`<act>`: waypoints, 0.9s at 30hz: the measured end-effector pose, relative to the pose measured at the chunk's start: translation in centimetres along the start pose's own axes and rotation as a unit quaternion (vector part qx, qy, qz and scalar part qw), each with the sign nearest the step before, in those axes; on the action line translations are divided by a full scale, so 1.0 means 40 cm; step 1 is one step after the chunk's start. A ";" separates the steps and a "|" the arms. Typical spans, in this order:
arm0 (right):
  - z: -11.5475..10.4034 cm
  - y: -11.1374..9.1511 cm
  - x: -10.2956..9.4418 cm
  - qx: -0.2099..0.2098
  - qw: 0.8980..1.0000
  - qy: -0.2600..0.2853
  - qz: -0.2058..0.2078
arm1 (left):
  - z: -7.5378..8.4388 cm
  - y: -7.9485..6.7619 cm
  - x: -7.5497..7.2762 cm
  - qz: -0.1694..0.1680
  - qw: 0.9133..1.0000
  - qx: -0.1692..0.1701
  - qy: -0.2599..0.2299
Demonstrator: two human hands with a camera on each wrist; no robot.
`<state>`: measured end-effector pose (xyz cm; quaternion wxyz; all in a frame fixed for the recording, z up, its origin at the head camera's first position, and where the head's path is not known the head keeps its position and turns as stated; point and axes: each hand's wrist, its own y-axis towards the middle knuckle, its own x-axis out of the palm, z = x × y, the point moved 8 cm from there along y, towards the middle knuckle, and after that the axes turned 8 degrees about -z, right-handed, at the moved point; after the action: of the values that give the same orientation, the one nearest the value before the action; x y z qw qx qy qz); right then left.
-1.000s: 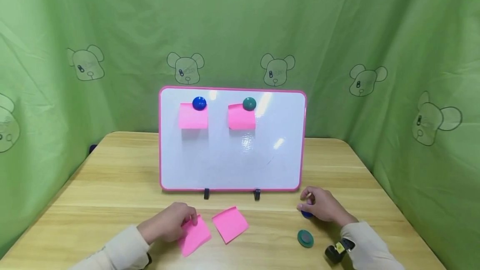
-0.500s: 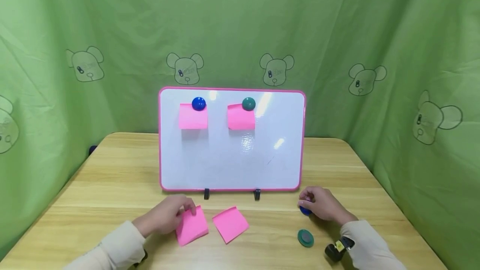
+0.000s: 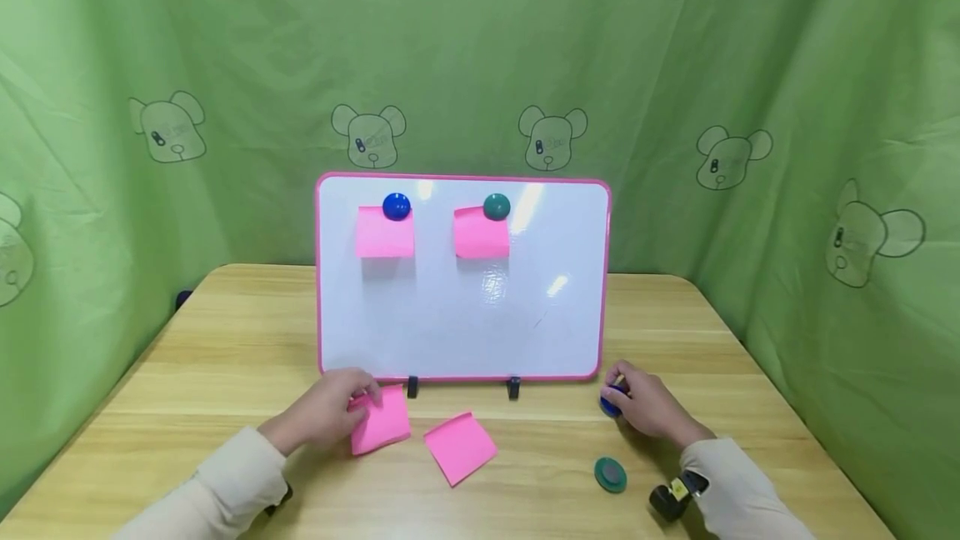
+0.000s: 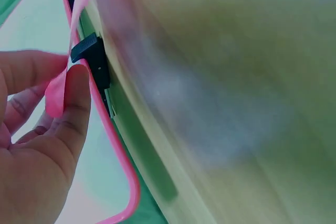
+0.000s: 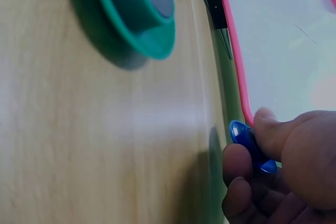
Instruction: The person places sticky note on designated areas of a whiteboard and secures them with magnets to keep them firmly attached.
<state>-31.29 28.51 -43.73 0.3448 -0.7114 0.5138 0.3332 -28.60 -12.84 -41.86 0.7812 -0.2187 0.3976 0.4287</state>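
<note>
My left hand pinches a pink sticky note between thumb and fingers, just in front of the whiteboard's lower left corner. Seen edge-on in the left wrist view, that sticky note bends between the fingertips. Beyond the board's right corner, my right hand grips a blue round magnet; in the right wrist view the blue magnet sits between thumb and fingers. Another pink sticky note lies on the table. A green magnet rests there with its grey disc facing up.
The pink-framed whiteboard stands on black feet. Two sticky notes hang on it, one under a blue magnet, the other under a green magnet. A green curtain surrounds the wooden table.
My left hand has moved away from me toward the whiteboard, carrying the pink sticky note. My right hand has lifted the blue magnet slightly toward the board.
</note>
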 end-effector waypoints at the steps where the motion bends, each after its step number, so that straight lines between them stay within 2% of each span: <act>1: 0.001 0.001 -0.002 -0.001 1.000 -0.002 0.002 | -0.002 0.001 -0.002 0.000 1.000 -0.009 0.000; 7: -0.004 0.001 -0.011 -0.013 0.999 -0.025 0.018 | -0.005 0.008 -0.012 0.010 0.999 -0.030 -0.008; 12: -0.011 -0.002 -0.016 -0.018 0.999 -0.019 0.021 | 0.000 0.019 -0.023 0.013 1.000 -0.021 -0.006; 21: -0.005 -0.005 -0.011 -0.008 0.999 0.039 -0.002 | 0.016 0.035 -0.037 0.023 1.000 -0.005 0.002; 27: -0.010 0.000 -0.018 -0.013 0.999 0.024 0.018 | 0.034 0.052 -0.042 0.031 0.999 0.013 0.011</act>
<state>-31.44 28.54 -42.91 0.3169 -0.7142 0.5305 0.3288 -30.30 -11.62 -39.72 0.7657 -0.2010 0.4185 0.4452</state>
